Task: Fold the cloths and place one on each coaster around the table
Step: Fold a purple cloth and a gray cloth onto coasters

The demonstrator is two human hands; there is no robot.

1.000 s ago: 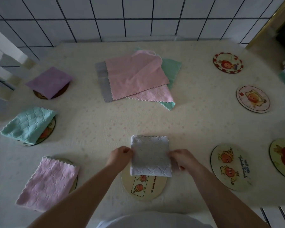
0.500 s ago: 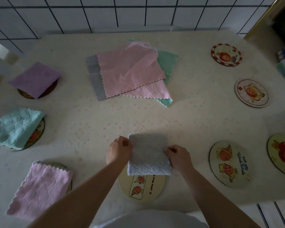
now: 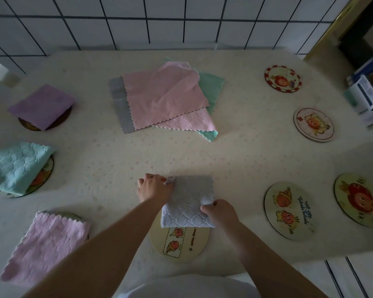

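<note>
A folded white cloth (image 3: 187,201) lies across the far half of the near coaster (image 3: 179,241). My left hand (image 3: 154,188) grips its far left corner and my right hand (image 3: 219,210) pinches its right edge. A pile of unfolded cloths (image 3: 164,97), pink on top with grey and green beneath, lies at the table's middle back. On the left, coasters carry a folded purple cloth (image 3: 41,105), a folded teal cloth (image 3: 17,166) and a folded pink cloth (image 3: 45,244). Several bare coasters sit on the right: (image 3: 282,78), (image 3: 313,124), (image 3: 289,210), (image 3: 360,198).
The table (image 3: 116,160) has a cream patterned cover and its back edge meets a tiled wall. White and blue boxes (image 3: 366,91) stand past the table's right edge. A white chair part shows at the far left.
My right hand has moved in onto the white cloth's right edge and lifted it slightly. My left hand has shifted up to the far left corner. The view has tilted a little.
</note>
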